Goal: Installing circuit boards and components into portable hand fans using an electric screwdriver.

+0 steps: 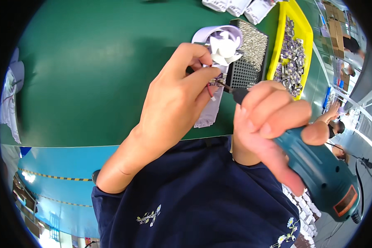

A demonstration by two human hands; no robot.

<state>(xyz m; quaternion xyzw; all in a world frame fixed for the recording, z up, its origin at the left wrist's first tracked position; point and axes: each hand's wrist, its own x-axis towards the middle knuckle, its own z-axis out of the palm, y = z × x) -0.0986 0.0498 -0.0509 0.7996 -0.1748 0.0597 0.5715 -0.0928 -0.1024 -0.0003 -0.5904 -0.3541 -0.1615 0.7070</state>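
Note:
A pale lilac handheld-fan shell [207, 115] lies on the green table, with white fan blades [225, 48] in its round end. My left hand [169, 97] is closed at the shell, thumb and fingers pinching near a small circuit board [219, 79] with thin wires. Wrapped in my right hand [268, 111] is a teal electric screwdriver [318, 161]. Its dark bit reaches left to the circuit board beside my left fingertips. Exactly where the tip touches is hidden by its small size and my fingers.
Right of the shell stands a black perforated screw tray [244, 75], with many silver screws at its far part. Beyond it is a yellow bin [277, 45] of small circuit boards. White shells [258, 10] lie at the far edge, more shells [10, 99] at left. Other people sit along the right.

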